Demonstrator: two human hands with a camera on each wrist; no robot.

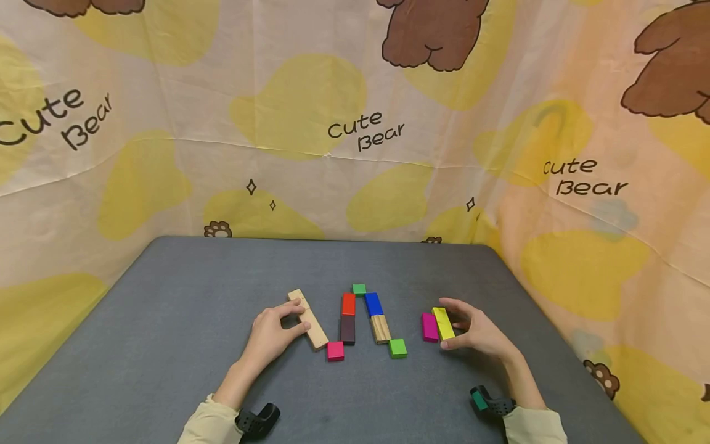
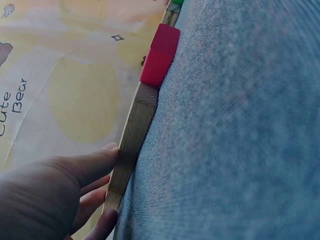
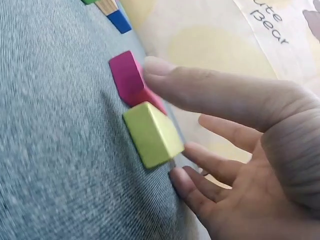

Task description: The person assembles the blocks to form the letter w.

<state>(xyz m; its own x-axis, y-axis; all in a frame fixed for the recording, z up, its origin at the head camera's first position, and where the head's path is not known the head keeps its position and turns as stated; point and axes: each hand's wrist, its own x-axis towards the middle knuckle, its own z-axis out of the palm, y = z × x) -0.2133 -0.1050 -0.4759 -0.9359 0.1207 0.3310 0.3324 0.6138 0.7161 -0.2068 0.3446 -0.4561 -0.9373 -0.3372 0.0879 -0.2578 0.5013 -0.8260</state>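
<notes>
My left hand point(image 1: 270, 333) touches a slanted line of pale wooden blocks point(image 1: 316, 331), its thumb and fingertips resting along them. In the left wrist view, the thumb meets the long wooden face point(image 2: 132, 135). A pink block point(image 1: 335, 351) sits at the lower end of that line. On the right, my right hand point(image 1: 481, 330) spreads around a yellow block point(image 1: 443, 324), thumb by its near end and a finger by its far end. The right wrist view shows that block point(image 3: 150, 135) on the table, fingers loosely beside it. A magenta block point(image 1: 429, 327) lies at its left.
Between the hands stand a red block point(image 1: 348, 303), a dark block point(image 1: 347, 330), a blue block point(image 1: 374, 303), striped wooden blocks point(image 1: 380, 329) and two green blocks, one at the top point(image 1: 359, 289). A patterned curtain point(image 1: 310, 123) rises behind the grey table point(image 1: 222, 265).
</notes>
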